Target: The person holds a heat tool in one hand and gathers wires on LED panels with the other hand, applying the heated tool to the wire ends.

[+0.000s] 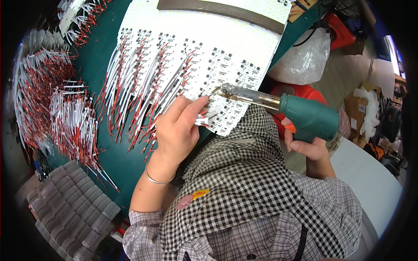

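My right hand [311, 150] grips the handle of a green soldering gun [307, 114], a finger at its orange trigger. Its metal barrel points left, and the tip is over the white circuit boards [222, 93], close to my left fingertips. My left hand [176, 126] is closed in a pinch at the boards' near side, with a short wire lead [202, 120] with white and red parts showing beside its fingers. Rows of red-and-white wire leads [126, 87] lie across the left part of the boards and hang past their edge. My fingers hide the exact contact point.
A dark curved bar [222, 13] lies across the far boards on the green table [89, 65]. Bundles of wire leads [41, 91] are heaped at the left. Stacked grey ribbed pieces [72, 211] sit lower left. A clear plastic bag [302, 56] is beside the table at right.
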Motion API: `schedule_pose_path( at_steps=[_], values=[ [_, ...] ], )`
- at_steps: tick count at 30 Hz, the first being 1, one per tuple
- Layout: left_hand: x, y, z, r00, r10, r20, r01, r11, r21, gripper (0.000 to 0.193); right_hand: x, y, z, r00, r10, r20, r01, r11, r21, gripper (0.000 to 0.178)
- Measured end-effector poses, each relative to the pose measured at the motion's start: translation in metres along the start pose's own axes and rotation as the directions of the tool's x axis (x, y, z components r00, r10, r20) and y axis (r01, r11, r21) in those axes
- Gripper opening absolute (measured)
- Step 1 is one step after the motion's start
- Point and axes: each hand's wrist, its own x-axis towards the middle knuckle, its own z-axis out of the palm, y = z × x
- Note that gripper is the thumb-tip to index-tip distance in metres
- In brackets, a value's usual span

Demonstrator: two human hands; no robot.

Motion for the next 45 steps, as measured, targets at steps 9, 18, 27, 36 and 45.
schedule_pose_path(
  at_steps=[9, 18, 27, 36, 45],
  values=[
    [0.003, -0.001, 0.000, 0.997, 0.077, 0.001, -0.077, 0.997, 0.032, 0.048, -0.006, 0.006, -0.004, 0.995, 0.094, 0.031, -0.092, 0.994, -0.055, 0.028],
    [0.001, 0.002, 0.000, 0.998, 0.069, 0.000, -0.069, 0.997, 0.042, 0.047, -0.003, 0.014, -0.009, 0.965, -0.147, 0.218, 0.241, 0.826, -0.509, 0.015],
    [0.001, -0.002, 0.005, 0.998, 0.060, -0.027, -0.060, 0.998, 0.013, 0.056, 0.001, -0.008, 0.004, 0.995, 0.061, -0.083, -0.054, 0.995, 0.084, 0.041],
    [-0.003, 0.000, -0.003, 0.999, 0.048, 0.005, -0.048, 0.998, 0.027, 0.040, 0.000, -0.006, -0.012, 0.996, 0.087, 0.010, -0.077, 0.924, -0.374, 0.062],
    [-0.007, 0.006, -0.017, 0.964, 0.115, -0.242, -0.117, 0.993, 0.006, 0.023, 0.023, -0.036, -0.022, 0.951, -0.306, 0.051, 0.306, 0.895, -0.326, 0.052]
  ],
)
